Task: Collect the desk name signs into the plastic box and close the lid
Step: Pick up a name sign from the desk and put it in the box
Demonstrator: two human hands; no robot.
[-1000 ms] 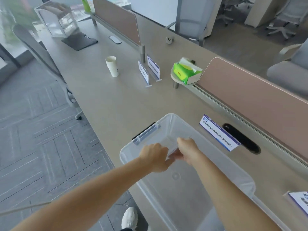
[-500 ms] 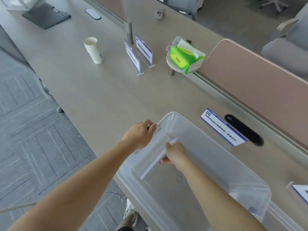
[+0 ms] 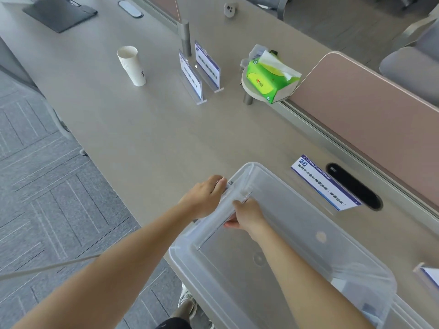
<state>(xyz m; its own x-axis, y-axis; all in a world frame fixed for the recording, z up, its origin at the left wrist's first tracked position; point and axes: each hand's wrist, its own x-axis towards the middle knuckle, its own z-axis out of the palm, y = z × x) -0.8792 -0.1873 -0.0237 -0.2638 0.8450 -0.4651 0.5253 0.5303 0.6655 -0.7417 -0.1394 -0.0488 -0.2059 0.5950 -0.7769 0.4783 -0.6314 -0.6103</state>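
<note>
At six o'clock, our left hand (image 3: 206, 198) grips the plastic box (image 3: 297, 245) rim while our right hand (image 3: 247, 216) places a clear name sign (image 3: 224, 220) inside. Next we fetch the sign (image 3: 325, 184) at three o'clock.

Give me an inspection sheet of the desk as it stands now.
Surface: grey desk, mostly bare.
Job's things: clear box open at the near edge; two signs upright at the far post; a third sign beside the box; a fourth at the right edge.
Clutter: paper cups, tissue box.
Hands: left hand on the box rim; right hand inside the box holding a clear sign.
Cables: thin grey line at lower left.
Surroundings: dividers, chairs, carpet.
</note>
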